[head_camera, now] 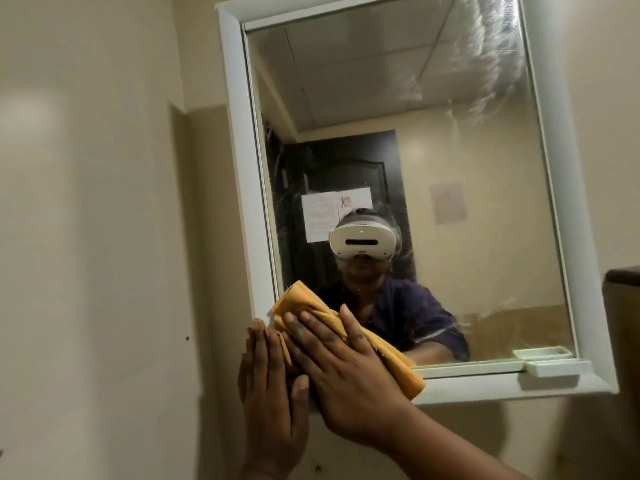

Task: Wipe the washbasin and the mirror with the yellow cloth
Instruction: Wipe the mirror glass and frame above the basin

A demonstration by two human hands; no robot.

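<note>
Yellow cloth (346, 336) pressed at mirror (415, 168) lower-left corner under our flat, open right hand (346, 372) and left hand (270, 386); we advise overlapping strokes toward upper-right streaks.

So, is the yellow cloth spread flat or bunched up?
Bunched up: the yellow cloth shows thick folds under the right hand, at the mirror's lower left corner.

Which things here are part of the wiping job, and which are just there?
In the job: yellow cloth, mirror, right hand and left hand pressing the cloth flat at the mirror's lower left corner.

Just there: small white tray on the white frame, beige wall.
</note>
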